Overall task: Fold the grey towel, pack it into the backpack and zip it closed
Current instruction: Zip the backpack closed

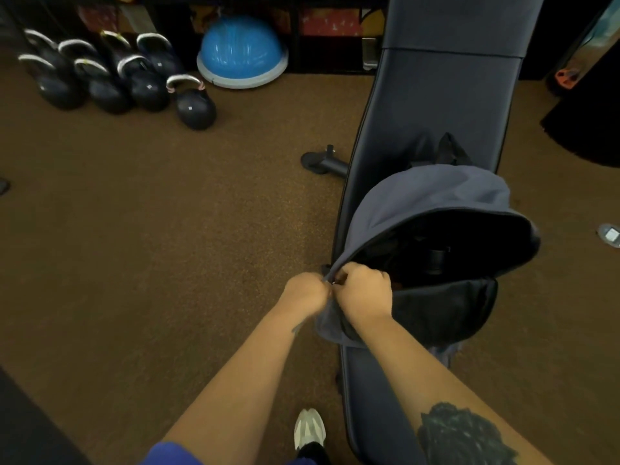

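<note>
I judge zipping is starting: both hands, left hand (pixel 307 292) and right hand (pixel 365 290), fingers pinching the backpack (pixel 432 196) zipper at nine o'clock; next I pull it round.

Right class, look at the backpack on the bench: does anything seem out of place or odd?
Nothing is spilled or damaged. The backpack lies on the bench with its main opening gaping wide. Both hands, left and right, pinch its near left corner by the zip. No grey towel is clearly visible inside the dark interior.
</note>
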A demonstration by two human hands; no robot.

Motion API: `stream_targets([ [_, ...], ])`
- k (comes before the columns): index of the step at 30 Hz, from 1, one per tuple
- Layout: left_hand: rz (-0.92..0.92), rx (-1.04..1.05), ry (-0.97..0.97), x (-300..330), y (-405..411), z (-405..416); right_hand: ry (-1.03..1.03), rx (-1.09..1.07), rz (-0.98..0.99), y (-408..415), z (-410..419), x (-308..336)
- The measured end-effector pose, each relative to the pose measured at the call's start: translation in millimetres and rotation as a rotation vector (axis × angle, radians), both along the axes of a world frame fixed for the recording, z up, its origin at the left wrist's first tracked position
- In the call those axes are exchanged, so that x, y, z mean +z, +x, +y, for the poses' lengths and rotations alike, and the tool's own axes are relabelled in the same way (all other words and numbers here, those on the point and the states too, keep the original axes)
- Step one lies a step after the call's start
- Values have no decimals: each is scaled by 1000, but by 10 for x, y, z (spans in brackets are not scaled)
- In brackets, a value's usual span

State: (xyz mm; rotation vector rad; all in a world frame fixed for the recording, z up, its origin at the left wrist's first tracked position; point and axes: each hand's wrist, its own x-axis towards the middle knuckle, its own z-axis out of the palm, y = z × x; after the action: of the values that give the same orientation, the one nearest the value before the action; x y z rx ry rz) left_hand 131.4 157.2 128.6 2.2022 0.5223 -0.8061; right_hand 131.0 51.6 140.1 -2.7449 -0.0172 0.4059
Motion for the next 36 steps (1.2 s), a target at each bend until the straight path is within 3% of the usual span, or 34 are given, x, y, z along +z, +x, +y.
stream_targets([
  [4, -93, -160, 136, 52, 17, -14, 92, 90, -170, -150, -15, -43],
  [9, -152, -143, 86, 28, -34, 37, 54, 213, -70, -101, -34, -123],
  [14, -198, 11, -67, -95, -153, 96, 52, 166, -85, -55, -38, -89],
  [19, -369, 110, 29, -225, -271, -84, -3, 154, -102, -29, 12, -66],
  [24, -322, 49, 209, -218, -200, -160, -13, 140, -109, -22, -17, -50],
  [36, -259, 45, 245, -190, -164, -190, 34, 54, -149, -42, -94, 19],
])
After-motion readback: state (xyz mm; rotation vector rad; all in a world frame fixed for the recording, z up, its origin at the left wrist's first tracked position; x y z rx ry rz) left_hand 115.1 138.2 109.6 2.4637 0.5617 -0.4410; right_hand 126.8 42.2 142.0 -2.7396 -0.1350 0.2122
